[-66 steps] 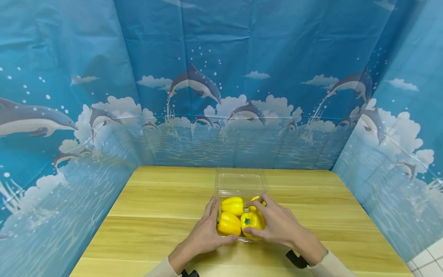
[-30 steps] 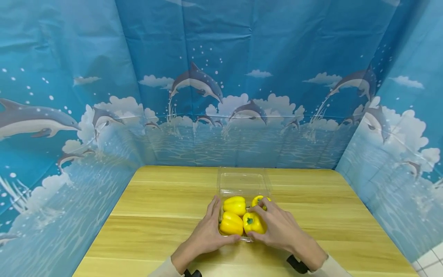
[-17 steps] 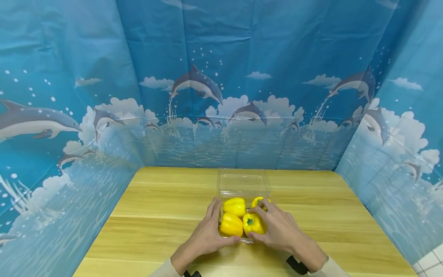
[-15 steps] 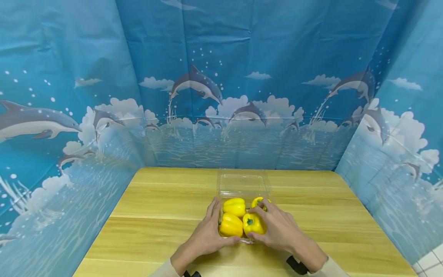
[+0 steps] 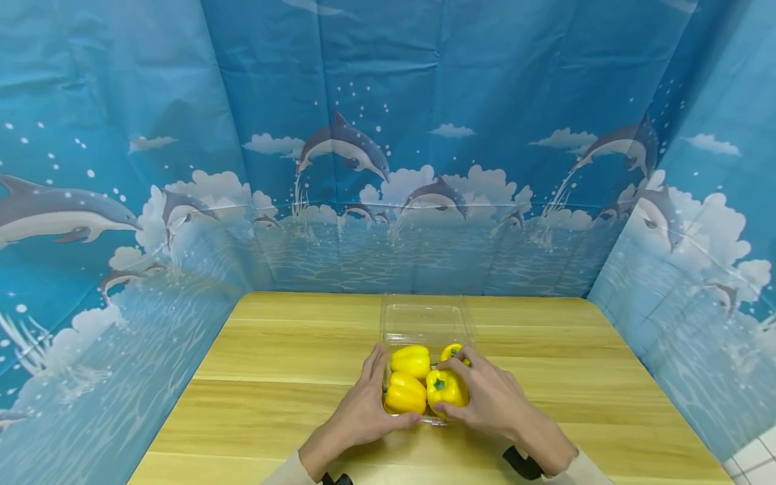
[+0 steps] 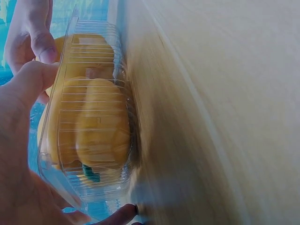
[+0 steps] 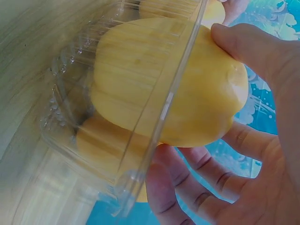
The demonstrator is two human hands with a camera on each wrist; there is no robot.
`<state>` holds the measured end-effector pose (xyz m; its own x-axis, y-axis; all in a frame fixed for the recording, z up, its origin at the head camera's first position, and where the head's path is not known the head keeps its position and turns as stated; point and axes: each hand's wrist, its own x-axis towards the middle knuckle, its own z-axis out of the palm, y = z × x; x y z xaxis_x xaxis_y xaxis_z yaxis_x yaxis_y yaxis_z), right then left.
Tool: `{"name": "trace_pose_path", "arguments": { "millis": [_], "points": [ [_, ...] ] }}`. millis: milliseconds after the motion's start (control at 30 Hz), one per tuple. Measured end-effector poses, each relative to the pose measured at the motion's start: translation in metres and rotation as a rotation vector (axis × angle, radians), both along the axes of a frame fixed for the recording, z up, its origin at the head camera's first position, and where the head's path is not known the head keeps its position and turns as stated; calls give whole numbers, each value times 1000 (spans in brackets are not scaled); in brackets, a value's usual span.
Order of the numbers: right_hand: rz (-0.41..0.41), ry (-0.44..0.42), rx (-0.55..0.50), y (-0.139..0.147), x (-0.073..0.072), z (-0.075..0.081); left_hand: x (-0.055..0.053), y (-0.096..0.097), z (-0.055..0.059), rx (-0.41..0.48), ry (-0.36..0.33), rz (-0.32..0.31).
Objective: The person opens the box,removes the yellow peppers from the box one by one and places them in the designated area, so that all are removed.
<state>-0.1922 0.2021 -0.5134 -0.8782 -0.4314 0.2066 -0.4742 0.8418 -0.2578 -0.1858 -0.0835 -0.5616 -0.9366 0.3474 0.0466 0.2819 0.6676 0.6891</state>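
Note:
A clear plastic clamshell box holds several yellow bell peppers. My left hand grips the box at its front left corner, thumb along the front rim and fingers down the left side. With my right hand I hold the front right bell pepper, its green stem facing up. In the right wrist view this pepper stands partly above the box rim, with the thumb on one side and fingers on the other. Two peppers lie on the left, a front one and a back one. The back right pepper is partly hidden behind my right hand.
The box's transparent lid lies folded open toward the back of the wooden table. A blue curtain printed with dolphins hangs behind the table and at both sides. White tiles show at the lower right.
My right hand and the front right bell pepper have shifted very slightly up in view, with the stem tilting a little. The left hand stays on the box, and the other peppers stay in place.

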Motion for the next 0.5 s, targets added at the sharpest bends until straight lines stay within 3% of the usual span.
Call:
{"name": "trace_pose_path", "arguments": {
  "millis": [500],
  "points": [
    [-8, -17, -72, 7, 1, 6, -1, 0, -1, -5, -1, 7]
  ]
}}
